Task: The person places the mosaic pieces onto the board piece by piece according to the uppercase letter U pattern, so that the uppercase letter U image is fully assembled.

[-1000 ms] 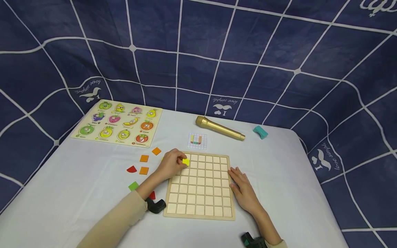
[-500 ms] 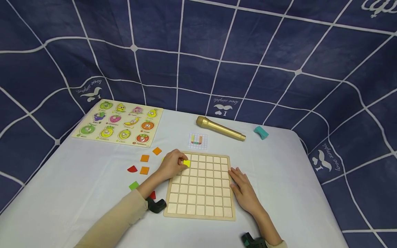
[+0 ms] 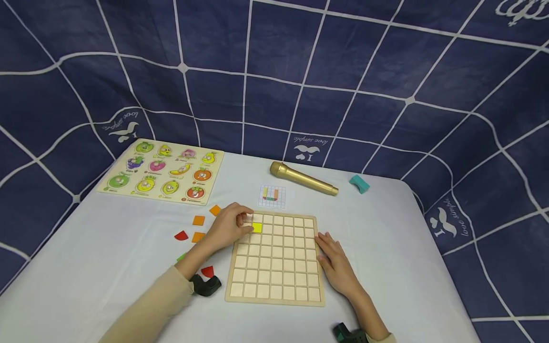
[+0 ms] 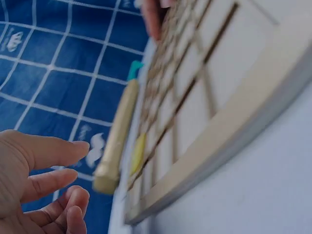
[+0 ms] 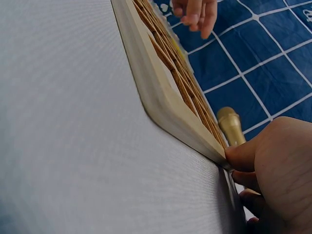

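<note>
A pale wooden grid board (image 3: pixel 276 301) lies on the white-covered table. One yellow square tile (image 3: pixel 257 227) sits flat in a cell of its upper left part. My left hand (image 3: pixel 227 227) hovers at the board's upper left, its thumb and forefinger spread beside that tile. In the left wrist view the left hand (image 4: pixel 44 180) holds nothing, its fingers loosely bent and apart from the tile (image 4: pixel 138 153). My right hand (image 3: pixel 339 267) rests against the board's right edge; in the right wrist view its fingertips touch the rim (image 5: pixel 161 107).
Left of the board lie several loose tiles: orange squares (image 3: pixel 198 220), red quarter-circles (image 3: pixel 181 236) and a partly hidden green one (image 3: pixel 181 257). Behind it are a pattern card (image 3: pixel 272 204), a gold microphone (image 3: pixel 304 178), a teal arch block (image 3: pixel 359 184) and a fruit puzzle board (image 3: pixel 182 193).
My left hand has let go of the yellow tile, which now lies flat in a cell, and has drawn back slightly to the left. The right hand stays where it was.
</note>
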Action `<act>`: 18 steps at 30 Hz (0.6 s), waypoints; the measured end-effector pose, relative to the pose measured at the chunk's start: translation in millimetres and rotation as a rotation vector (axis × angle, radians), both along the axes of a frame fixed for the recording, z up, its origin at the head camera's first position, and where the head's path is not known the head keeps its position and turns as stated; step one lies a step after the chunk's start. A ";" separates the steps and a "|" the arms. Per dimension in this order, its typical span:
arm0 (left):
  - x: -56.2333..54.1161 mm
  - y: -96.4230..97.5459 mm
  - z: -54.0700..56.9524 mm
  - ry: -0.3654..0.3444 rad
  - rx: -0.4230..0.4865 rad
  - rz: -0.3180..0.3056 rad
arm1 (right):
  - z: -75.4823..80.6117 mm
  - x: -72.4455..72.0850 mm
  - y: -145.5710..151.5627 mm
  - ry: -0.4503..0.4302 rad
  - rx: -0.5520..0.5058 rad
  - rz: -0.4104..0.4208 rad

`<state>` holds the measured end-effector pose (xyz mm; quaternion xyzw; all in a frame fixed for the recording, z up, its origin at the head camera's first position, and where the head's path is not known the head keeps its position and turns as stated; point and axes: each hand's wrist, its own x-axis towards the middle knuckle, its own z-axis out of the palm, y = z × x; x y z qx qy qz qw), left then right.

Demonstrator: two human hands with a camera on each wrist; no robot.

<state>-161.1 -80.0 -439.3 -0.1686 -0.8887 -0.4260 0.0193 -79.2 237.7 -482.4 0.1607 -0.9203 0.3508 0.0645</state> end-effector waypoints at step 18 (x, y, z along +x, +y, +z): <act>-0.9 -51.1 -8.2 -0.079 -0.045 0.085 | -1.5 -0.2 1.0 0.005 -0.001 0.005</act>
